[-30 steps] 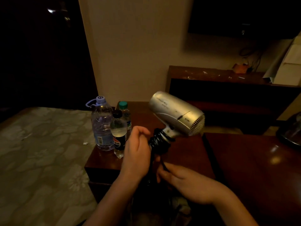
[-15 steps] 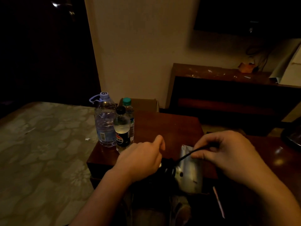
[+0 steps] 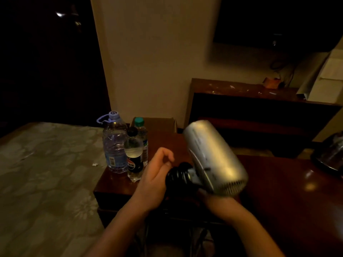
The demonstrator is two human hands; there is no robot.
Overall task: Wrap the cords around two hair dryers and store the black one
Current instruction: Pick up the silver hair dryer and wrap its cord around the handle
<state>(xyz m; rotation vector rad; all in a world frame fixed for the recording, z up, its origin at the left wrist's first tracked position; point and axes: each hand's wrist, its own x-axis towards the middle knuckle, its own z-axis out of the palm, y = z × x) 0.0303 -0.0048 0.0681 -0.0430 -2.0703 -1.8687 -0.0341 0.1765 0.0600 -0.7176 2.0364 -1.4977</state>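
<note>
Coils of black cord (image 3: pixel 179 174) could slip off the handle: the left hand (image 3: pixel 155 179) cups them loosely, fingers half-curled, while the right hand (image 3: pixel 216 198), grip hidden, supports the blurred silver plastic hair dryer (image 3: pixel 213 158) just above it.

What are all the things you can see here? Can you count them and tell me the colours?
hair dryer: one, silver, held up over the wooden table, blurred
cord: one, black, coiled around the dryer's handle
bottles: three, on the small wooden table; big clear one with a pale purple cap, small one with a black cap and dark label, clear one with a green cap behind
cardboard box: one, brown, behind the bottles
bed cover: one, pale, patterned, on the left
long shelf: one, dark wood, by the wall
left hand: beside the coiled handle, fingers curled
right hand: under the dryer, mostly hidden
</note>
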